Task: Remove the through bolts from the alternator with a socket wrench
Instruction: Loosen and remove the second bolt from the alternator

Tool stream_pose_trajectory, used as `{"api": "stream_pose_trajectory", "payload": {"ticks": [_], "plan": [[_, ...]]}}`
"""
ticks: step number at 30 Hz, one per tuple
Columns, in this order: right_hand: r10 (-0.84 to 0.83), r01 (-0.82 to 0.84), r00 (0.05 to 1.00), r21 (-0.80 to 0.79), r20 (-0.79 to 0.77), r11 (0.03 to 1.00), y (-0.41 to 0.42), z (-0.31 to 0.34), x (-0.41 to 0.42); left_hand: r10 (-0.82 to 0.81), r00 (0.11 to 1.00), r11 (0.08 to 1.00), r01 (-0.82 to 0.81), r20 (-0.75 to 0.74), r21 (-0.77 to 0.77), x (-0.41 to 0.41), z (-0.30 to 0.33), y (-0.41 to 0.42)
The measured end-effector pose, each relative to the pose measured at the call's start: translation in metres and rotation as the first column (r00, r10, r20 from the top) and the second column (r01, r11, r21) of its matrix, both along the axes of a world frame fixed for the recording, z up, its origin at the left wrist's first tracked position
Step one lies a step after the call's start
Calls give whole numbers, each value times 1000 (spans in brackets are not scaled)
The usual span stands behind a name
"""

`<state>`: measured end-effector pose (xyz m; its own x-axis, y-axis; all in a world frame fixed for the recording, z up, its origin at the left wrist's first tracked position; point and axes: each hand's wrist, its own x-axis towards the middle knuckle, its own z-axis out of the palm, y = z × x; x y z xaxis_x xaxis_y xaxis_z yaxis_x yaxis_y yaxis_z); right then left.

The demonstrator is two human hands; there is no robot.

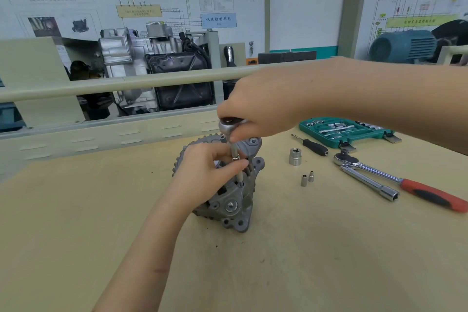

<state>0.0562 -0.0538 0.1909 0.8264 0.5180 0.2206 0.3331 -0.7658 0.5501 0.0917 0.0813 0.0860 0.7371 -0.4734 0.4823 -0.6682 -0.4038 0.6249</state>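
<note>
Here the alternator (229, 195) stands on edge mid-table, its upper half hidden behind both hands. The right hand (263, 109) curls over the socket wrench (229, 126) head, covering the handle entirely. The left hand (206, 172) pinches the extension bar (235, 156) between thumb and fingertips; the bolt beneath cannot be made out. The green socket case (344, 132) is partly blocked by the right forearm.
</note>
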Motion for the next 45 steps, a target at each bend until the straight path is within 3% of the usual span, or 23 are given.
{"api": "stream_pose_trajectory", "payload": {"ticks": [2,5,12,15,21,27,32,36,42,45], "plan": [[4,-4,1000,-14,25,1000,1,0,-1,35,999,999,-35,36,15,-2,0,-2],[49,-50,997,-17,-64,999,1,-1,4,42,998,998,-44,46,45,-2,0,-3],[24,-11,997,171,-76,985,-1,-1,-8,-58,998,998,58,-23,22,-1,3,4],[7,17,993,191,-120,982,1,4,-13,-8,1000,1000,8,15,8,0,1,3],[-8,25,996,181,-92,983,-1,3,-19,67,991,998,-68,116,6,2,-1,-1],[18,-3,995,161,-96,987,-3,1,-20,-8,1000,1000,7,18,23,1,3,2],[60,-60,978,5,-201,998,-2,7,-12,-26,1000,1000,26,-11,7,0,4,5],[63,-72,994,-102,-88,992,3,10,-13,39,997,999,-39,62,14,-1,3,2],[30,-35,996,-57,-80,998,7,6,-14,34,999,999,-35,34,18,0,3,3],[44,-47,988,-18,-148,999,6,9,-12,-20,1000,999,20,-14,34,-1,5,5]]}}
